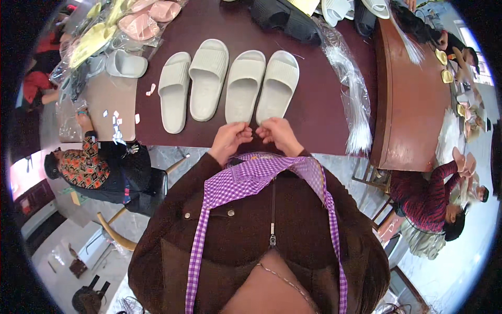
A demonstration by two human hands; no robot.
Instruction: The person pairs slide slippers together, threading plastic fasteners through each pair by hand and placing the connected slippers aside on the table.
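Four pale grey slide sandals would be several: they lie in a row on the dark red table (319, 115), toes pointing away from me. The left two are a slide sandal (173, 107) and, set slightly farther off, another slide sandal (205, 97). My left hand (231, 141) is closed at the table's near edge, fingertips pinched by the heel of the third slide sandal (241, 99). Opposite it, my right hand (281, 137) is closed beside the heel of the rightmost slide sandal (275, 97). Anything within either pinch is too small to make out.
Plastic-wrapped pink slides (138, 26) and yellow slides (93, 44) pile up at the far left. Black slides (285, 21) lie at the back. A bundle of clear plastic strands (358, 115) lies right. People sit at both sides, beside a brown table (418, 99).
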